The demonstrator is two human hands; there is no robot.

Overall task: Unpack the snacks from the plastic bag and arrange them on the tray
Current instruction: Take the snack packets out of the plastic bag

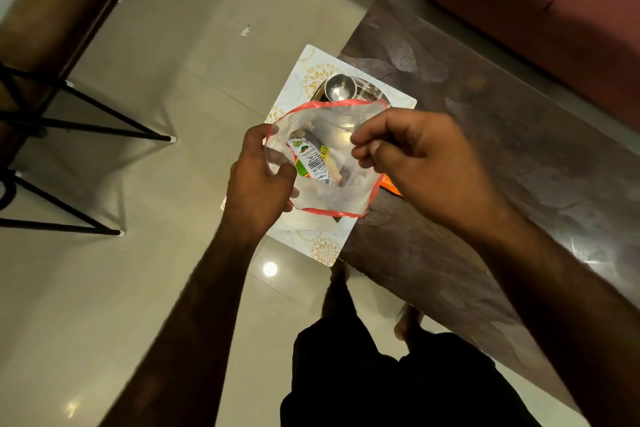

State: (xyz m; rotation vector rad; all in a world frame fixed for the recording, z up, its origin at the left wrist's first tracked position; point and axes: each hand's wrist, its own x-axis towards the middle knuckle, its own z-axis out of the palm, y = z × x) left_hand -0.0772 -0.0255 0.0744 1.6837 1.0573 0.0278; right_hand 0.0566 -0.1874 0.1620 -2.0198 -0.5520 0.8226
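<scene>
Both hands pinched the bag (325,184) by its rim, the left hand (258,180) at one side and the right hand (419,163) at the other, mouth open above the tray (370,88), the packet (311,161) inside lying lengthwise nearer the left fingers.

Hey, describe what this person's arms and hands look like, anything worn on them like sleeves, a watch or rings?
Both forearms are bare as far as the view shows, with no sleeves in sight. The left hand and right hand have no gloves, and no watch, bracelet or ring is visible on the wrists and fingers that show. Lower down, the person wears dark clothing.
</scene>
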